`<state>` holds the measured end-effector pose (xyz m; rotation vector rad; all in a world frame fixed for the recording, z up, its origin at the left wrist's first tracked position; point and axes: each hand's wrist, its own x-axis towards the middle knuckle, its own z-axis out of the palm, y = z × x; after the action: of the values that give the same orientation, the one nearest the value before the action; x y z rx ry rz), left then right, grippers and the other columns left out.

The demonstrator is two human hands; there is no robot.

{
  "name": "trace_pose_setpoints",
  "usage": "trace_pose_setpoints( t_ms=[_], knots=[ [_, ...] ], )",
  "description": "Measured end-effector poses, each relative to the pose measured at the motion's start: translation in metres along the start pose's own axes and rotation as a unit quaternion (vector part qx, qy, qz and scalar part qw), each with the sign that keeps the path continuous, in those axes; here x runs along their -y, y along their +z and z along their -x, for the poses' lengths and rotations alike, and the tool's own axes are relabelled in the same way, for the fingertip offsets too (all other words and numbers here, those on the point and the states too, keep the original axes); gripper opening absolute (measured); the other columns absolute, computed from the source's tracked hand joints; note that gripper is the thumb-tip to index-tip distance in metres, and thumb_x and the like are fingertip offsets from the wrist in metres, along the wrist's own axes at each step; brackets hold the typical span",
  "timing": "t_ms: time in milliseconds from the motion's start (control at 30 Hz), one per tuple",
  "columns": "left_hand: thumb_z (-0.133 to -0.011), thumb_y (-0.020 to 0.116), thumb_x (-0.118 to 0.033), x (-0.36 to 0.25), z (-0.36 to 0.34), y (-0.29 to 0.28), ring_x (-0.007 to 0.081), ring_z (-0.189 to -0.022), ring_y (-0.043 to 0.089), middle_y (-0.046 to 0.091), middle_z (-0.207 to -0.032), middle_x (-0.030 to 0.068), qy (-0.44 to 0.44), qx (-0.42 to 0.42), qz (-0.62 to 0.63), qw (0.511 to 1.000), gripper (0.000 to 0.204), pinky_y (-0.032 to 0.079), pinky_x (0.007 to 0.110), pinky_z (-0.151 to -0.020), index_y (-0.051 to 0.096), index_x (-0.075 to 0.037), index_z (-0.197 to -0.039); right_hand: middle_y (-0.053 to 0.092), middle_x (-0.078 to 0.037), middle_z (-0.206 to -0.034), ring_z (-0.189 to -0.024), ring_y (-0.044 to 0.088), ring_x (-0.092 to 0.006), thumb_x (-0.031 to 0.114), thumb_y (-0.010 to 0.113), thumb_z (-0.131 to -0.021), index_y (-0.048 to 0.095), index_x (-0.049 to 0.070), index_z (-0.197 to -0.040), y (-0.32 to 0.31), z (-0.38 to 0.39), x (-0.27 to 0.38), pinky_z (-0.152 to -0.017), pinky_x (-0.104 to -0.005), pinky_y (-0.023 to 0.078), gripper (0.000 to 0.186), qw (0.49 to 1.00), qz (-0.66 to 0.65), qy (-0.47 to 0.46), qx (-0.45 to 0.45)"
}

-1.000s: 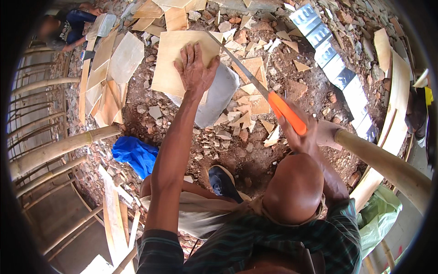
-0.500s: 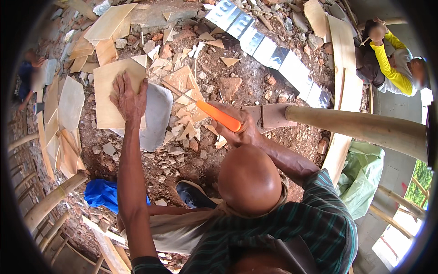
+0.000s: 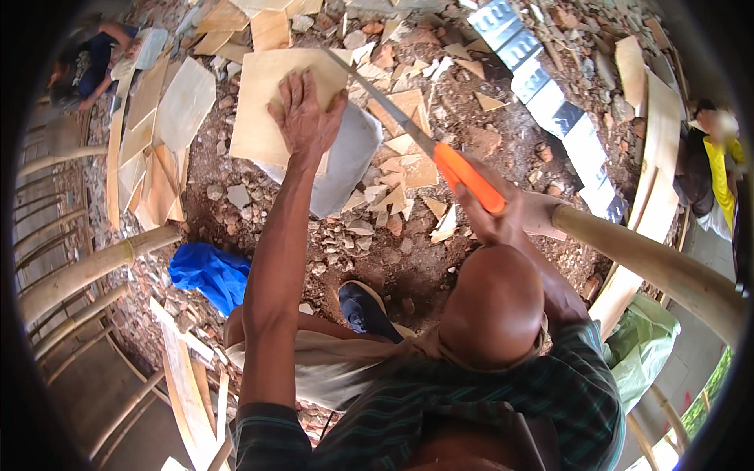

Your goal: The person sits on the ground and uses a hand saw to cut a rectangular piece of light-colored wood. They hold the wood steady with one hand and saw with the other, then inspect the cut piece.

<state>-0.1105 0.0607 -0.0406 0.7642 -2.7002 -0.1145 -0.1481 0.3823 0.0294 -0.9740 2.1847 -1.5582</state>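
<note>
My left hand lies flat with fingers apart on a tan, tile-like sheet. The sheet has angled corners and rests partly over a pale grey stone slab on the ground. Closed around the orange handle of a machete, my right hand is to the right of the sheet. Its long blade slants up and left, and its tip is near the sheet's upper right edge; whether they touch I cannot tell. Broken tan pieces are scattered beside the slab.
A bamboo pole crosses at right, near my right forearm. Shiny silver strips lie beyond the fragments. Larger tan sheets lean at left, near a blue cloth or bag. Other people sit at far left and far right.
The view has shifted, so the scene sits farther right. The machete has turned, now showing the flat of its blade, its tip closer to the sheet's edge. My left hand stays on the sheet.
</note>
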Motion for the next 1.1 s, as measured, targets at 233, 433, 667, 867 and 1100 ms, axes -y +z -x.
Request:
trace_pose_setpoints(
  t_ms=[233,433,667,867,1100],
  knots=[
    [-0.088,0.058,-0.054,-0.015,-0.004,-0.024,0.0325,-0.146,0.021,0.028,-0.156,0.017,-0.039,0.08,-0.009,0.996,0.081,0.008,0.062,-0.113,0.032,-0.009,-0.149,0.066,-0.017,-0.076,-0.067,0.067,-0.0254,0.015,0.061,-0.088,0.061,0.0,-0.114,0.05,-0.123,0.036,-0.063,-0.0363,0.054,0.03,0.995,-0.093,-0.038,-0.006],
    [-0.089,0.055,-0.056,-0.006,-0.002,-0.009,0.0322,-0.145,0.023,0.031,-0.155,0.0158,-0.032,0.024,0.004,0.999,0.077,0.011,0.063,-0.112,0.036,-0.01,-0.148,0.065,-0.022,-0.114,-0.1,0.068,-0.0306,0.011,0.058,-0.091,0.058,-0.001,-0.125,0.01,-0.037,0.038,-0.086,-0.0388,0.054,0.036,0.999,0.037,0.03,0.018],
    [-0.09,0.051,-0.053,-0.003,-0.009,0.006,0.0315,-0.141,0.029,0.036,-0.151,0.0169,-0.046,-0.012,-0.056,0.997,0.073,0.017,0.067,-0.106,0.04,-0.005,-0.144,0.069,-0.015,-0.107,-0.088,0.067,-0.0202,0.015,0.06,-0.093,0.06,0.002,-0.126,0.004,-0.043,0.001,-0.077,-0.0337,0.054,0.036,0.998,-0.049,0.032,-0.011],
    [-0.088,0.059,-0.039,0.008,-0.008,-0.014,0.0318,-0.135,0.037,0.043,-0.144,0.0136,0.041,-0.008,-0.012,0.999,0.061,0.028,0.058,-0.104,0.046,-0.008,-0.139,0.069,-0.009,-0.098,-0.081,0.062,-0.0127,0.018,0.063,-0.093,0.065,0.001,-0.119,-0.02,-0.052,0.001,-0.071,-0.029,0.051,0.031,0.996,-0.072,0.047,0.011],
    [-0.088,0.059,-0.04,0.024,-0.003,-0.022,0.0286,-0.141,0.031,0.039,-0.15,0.0101,0.082,0.051,0.032,0.995,0.064,0.017,0.055,-0.113,0.043,-0.009,-0.143,0.066,-0.01,-0.108,-0.093,0.059,-0.0109,0.014,0.061,-0.094,0.061,0.002,-0.125,-0.011,-0.001,0.012,-0.079,-0.0277,0.05,0.034,0.986,-0.158,0.057,0.014]
  ],
)
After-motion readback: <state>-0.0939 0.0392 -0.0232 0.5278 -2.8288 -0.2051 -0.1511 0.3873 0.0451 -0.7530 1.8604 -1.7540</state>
